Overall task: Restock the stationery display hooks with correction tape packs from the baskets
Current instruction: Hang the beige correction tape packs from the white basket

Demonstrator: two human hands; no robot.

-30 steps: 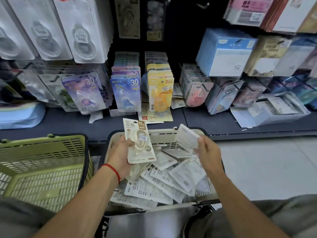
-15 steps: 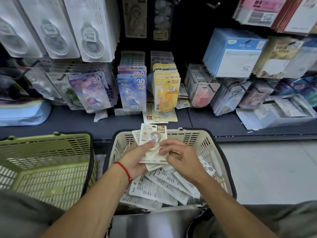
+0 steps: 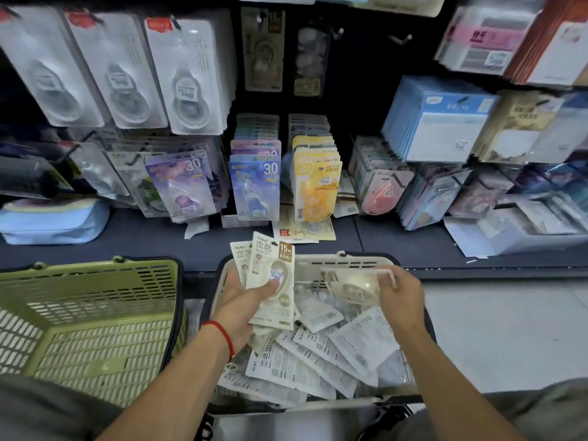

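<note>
Stationery shop aisle — packaged goods on display hooks [image 3: 401,38], shelf [image 3: 127,237], shopping baskets [image 3: 95,313]

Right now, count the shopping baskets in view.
2. The green basket sits at the left, with no packs showing in it. The cream basket sits beside it at the centre, holding loose correction tape packs.

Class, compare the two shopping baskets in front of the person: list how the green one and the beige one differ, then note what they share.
The green basket sits to the left and shows only its bare slotted floor; the beige basket sits in the middle and holds a heap of correction tape packs. Neither hand is over the green basket; the left hand and right hand each hold packs over the beige basket. Both baskets have slotted plastic walls and dark rims.
</note>
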